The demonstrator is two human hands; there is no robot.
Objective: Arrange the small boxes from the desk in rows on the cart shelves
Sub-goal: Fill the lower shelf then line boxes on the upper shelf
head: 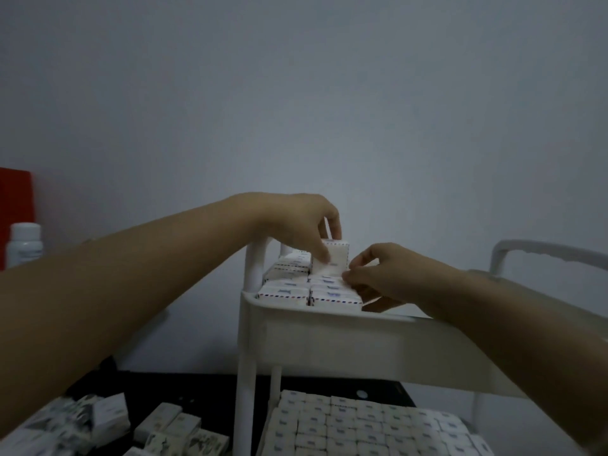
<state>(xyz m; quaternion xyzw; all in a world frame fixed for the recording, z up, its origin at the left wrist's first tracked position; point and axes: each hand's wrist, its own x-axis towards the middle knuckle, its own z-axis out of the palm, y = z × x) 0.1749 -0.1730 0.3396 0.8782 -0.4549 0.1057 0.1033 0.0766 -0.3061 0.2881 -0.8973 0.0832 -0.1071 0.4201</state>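
I'm pinching a box (330,260) with my left hand (296,225) over the half-full top shelf (329,324), right hand (391,274) curled with its hold unclear, lower-shelf rows (362,422) packed, desk boxes (112,419) waiting.

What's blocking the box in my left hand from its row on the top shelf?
Nothing visible blocks it. The left hand holds the box upright just above the rows on the top shelf; the right hand rests close beside it.

Overhead it's wide open above the top shelf (329,319). Left side's jammed with rows of boxes (286,292), corner post (255,268) hard by the left grip (296,222) and its upright box (330,258). Right forearm (493,311) bars the front rim. Lower shelf boxes (345,426) packed tight.
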